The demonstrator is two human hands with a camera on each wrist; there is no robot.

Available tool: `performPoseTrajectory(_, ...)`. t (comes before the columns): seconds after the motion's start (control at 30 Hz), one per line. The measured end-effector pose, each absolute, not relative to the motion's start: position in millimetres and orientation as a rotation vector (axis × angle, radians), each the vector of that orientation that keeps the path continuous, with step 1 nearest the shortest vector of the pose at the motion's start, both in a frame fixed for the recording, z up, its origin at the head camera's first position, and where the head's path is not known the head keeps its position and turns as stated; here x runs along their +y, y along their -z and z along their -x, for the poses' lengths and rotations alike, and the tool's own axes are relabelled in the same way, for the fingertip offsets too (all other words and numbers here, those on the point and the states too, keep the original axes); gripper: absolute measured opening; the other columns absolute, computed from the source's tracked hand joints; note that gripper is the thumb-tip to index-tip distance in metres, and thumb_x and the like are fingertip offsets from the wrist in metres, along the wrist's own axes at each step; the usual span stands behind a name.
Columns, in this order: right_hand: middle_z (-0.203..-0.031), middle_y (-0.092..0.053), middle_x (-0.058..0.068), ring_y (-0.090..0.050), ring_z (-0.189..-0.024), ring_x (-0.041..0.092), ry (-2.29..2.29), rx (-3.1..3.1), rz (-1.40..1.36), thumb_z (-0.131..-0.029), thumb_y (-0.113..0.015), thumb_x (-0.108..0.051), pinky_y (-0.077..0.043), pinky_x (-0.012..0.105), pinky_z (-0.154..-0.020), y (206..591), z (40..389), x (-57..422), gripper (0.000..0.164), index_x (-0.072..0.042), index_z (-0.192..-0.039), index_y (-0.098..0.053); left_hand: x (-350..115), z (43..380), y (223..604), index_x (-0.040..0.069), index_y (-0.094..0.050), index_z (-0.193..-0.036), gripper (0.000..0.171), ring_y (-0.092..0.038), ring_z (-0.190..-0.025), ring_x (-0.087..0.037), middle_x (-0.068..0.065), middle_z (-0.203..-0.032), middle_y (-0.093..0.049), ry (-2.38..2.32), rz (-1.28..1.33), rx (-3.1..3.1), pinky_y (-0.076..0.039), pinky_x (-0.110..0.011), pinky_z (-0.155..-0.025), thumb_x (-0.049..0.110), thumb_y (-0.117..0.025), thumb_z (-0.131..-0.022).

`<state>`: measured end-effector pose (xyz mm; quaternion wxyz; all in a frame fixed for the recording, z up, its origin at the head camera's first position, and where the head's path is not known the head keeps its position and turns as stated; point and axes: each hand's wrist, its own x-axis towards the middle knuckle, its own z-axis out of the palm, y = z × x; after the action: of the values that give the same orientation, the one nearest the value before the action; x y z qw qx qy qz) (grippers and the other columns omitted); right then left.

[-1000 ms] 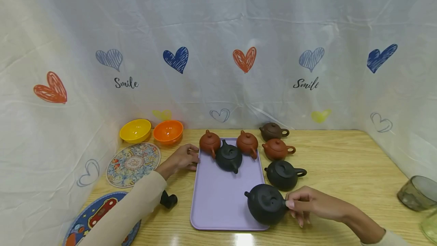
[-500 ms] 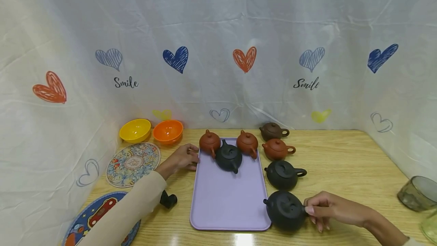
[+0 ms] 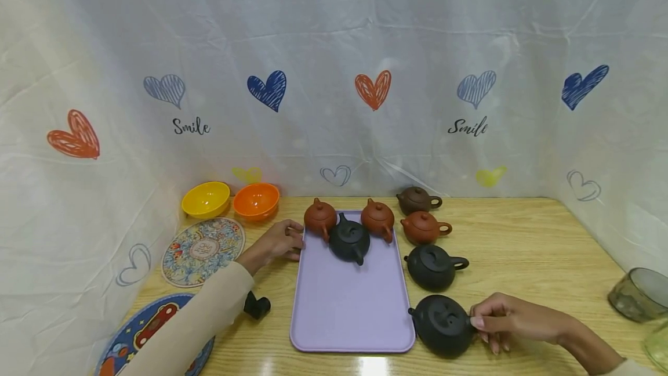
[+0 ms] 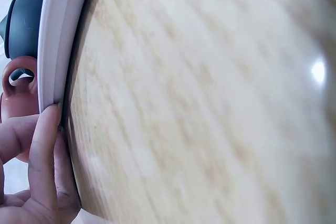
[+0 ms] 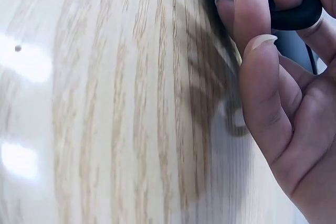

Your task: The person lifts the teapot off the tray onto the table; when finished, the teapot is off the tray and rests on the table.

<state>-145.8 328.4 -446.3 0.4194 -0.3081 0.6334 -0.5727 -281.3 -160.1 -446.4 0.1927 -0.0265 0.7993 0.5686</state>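
Wooden counter (image 3: 527, 248): your left fingers (image 3: 296, 243) grip the tray (image 3: 349, 306) at ten o'clock; right fingers (image 3: 492, 308) pinch a black teapot (image 3: 442, 329) at four.

Room over front of tray (image 3: 349, 306), three teapots (image 3: 349, 241) blocking far end

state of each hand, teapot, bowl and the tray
left hand, touching lavender tray
right hand, holding nearest teapot by handle
nearest teapot, lidded
lavender tray, flat
black teapot on tray, lidded
left red teapot on tray, lidded
right red teapot on tray, lidded
brown teapot, lidded
red teapot beside tray, lidded
black teapot beside tray, lidded
yellow bowl, upright
orange bowl, upright
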Motion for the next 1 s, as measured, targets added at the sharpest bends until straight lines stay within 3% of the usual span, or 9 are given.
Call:
performPoseTrajectory(0.57, -0.085, -0.047, 0.037, -0.064, -0.073, 0.003, 1.378, 1.675, 0.699, -0.107, -0.038, -0.006, -0.053, 0.015, -0.061, 442, 147, 330, 0.029, 0.011, -0.097, -0.060, -160, 279, 444, -0.004, -0.050, -0.130, 0.044, -0.065, -0.088, -0.023, -0.018, -0.111, -0.056, -1.584, 0.071, 2.257, -0.063, -0.036, -0.074, -0.005, -0.066, -0.089)
performPoseTrajectory(0.9, -0.093, -0.059, 0.025, -0.064, -0.072, 0.004, 1.362, 1.823, 0.744, -0.105, -0.042, -0.003, -0.057, 0.024, -0.058, 437, 148, 336, 0.026, 0.002, -0.105, -0.067, -160, 279, 445, -0.004, -0.050, -0.131, 0.044, -0.065, -0.088, -0.023, -0.018, -0.111, -0.056, -1.576, 0.063, 2.266, -0.064, -0.036, -0.074, -0.004, -0.065, -0.090)
performPoseTrajectory(1.0, -0.091, -0.060, 0.022, -0.066, -0.070, 0.011, 1.373, 1.869, 0.753, -0.105, -0.041, -0.002, -0.059, 0.029, -0.059, 433, 150, 341, 0.026, 0.001, -0.110, -0.067, -160, 278, 445, -0.004, -0.050, -0.130, 0.044, -0.066, -0.087, -0.023, -0.018, -0.110, -0.056, -1.583, 0.061, 2.264, -0.064, -0.037, -0.074, -0.004, -0.065, -0.090)
